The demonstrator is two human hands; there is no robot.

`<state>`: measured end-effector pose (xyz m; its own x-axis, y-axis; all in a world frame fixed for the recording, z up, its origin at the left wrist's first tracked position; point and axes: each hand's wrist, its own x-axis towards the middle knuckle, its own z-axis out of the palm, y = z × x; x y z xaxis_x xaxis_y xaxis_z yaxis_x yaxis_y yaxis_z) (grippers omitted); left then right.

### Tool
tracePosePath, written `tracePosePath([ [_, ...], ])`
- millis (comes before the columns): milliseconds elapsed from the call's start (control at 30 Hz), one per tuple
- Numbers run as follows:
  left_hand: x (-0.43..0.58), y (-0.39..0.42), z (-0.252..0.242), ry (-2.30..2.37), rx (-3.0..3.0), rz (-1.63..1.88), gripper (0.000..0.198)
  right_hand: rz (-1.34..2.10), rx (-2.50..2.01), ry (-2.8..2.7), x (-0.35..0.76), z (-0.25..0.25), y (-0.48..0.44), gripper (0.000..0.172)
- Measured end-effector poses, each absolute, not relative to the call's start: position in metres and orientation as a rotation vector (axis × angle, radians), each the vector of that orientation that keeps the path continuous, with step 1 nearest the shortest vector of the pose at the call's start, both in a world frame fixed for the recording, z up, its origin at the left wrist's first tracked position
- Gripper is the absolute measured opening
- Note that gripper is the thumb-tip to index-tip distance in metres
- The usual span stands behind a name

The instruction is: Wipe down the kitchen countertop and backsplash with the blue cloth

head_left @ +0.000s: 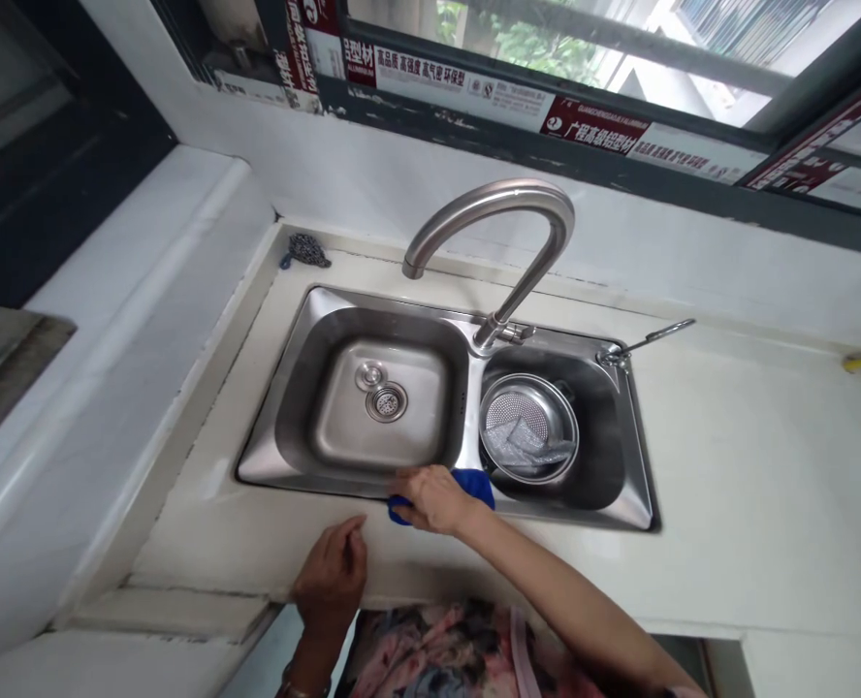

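Note:
My right hand (432,498) presses a blue cloth (476,487) against the front rim of the steel double sink (263,465), near the divider between the basins. Parts of the cloth show on both sides of the hand, and the rest lies hidden under it. To the left, my left hand (334,565) is loosely curled over the front of the pale countertop (205,528), with no object visible in its fingers. The left basin (430,427) has a drain (386,400) with a small metal strainer (370,376) beside it.
In the right basin a metal colander (528,396) holds a crumpled grey cloth (525,444). A curved faucet (503,194) rises behind the divider, with a thin small tap (653,339) at the right corner. Dark mesh scrubber (308,249) lies in the back left corner, below the window.

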<state>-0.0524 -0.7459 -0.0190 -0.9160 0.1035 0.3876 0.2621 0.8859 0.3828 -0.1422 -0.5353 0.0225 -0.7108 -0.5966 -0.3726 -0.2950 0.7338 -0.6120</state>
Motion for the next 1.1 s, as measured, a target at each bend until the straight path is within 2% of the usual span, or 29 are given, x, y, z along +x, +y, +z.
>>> tracePosePath([
  [67,-0.052,-0.747,-0.020,-2.697,-0.277,-0.636,0.017,-0.890,-0.618,2.380,-0.148,0.012,-0.548,0.020],
  [133,-0.052,-0.748,-0.022,-2.712,-0.268,-0.644,0.017,-1.224,-0.392,2.447,-0.154,0.001,-0.551,0.024],
  [233,-0.050,-0.748,-0.024,-2.727,-0.248,-0.650,0.018,-1.661,0.345,2.582,-0.165,-0.009,-0.536,0.035],
  [300,-0.050,-0.749,-0.026,-2.724,-0.251,-0.649,0.018,-1.723,0.720,2.579,-0.170,-0.008,-0.518,0.043],
  [367,-0.050,-0.749,-0.026,-2.721,-0.249,-0.646,0.018,-1.707,0.706,2.492,-0.170,-0.001,-0.501,0.047],
  [500,-0.050,-0.748,-0.024,-2.718,-0.257,-0.648,0.017,-1.592,-0.078,2.360,-0.160,0.015,-0.495,0.032],
  [567,-0.050,-0.747,-0.023,-2.714,-0.262,-0.649,0.017,-1.399,-0.487,2.372,-0.155,0.020,-0.508,0.027],
  [667,-0.050,-0.747,-0.022,-2.731,-0.252,-0.628,0.017,-1.014,-0.802,2.316,-0.152,0.027,-0.529,0.031],
  [767,-0.050,-0.746,-0.022,-2.751,-0.240,-0.635,0.017,-0.709,-0.854,2.238,-0.156,0.035,-0.528,0.034],
  [933,-0.049,-0.745,-0.022,-2.718,-0.229,-0.641,0.017,-0.168,-0.544,2.368,-0.167,0.056,-0.479,0.028],
  [1000,-0.049,-0.745,-0.023,-2.712,-0.221,-0.645,0.017,-0.195,-0.431,2.518,-0.171,0.062,-0.459,0.033],
  [1100,-0.049,-0.745,-0.023,-2.716,-0.212,-0.657,0.016,-0.612,-0.371,2.698,-0.169,0.061,-0.449,0.039],
])
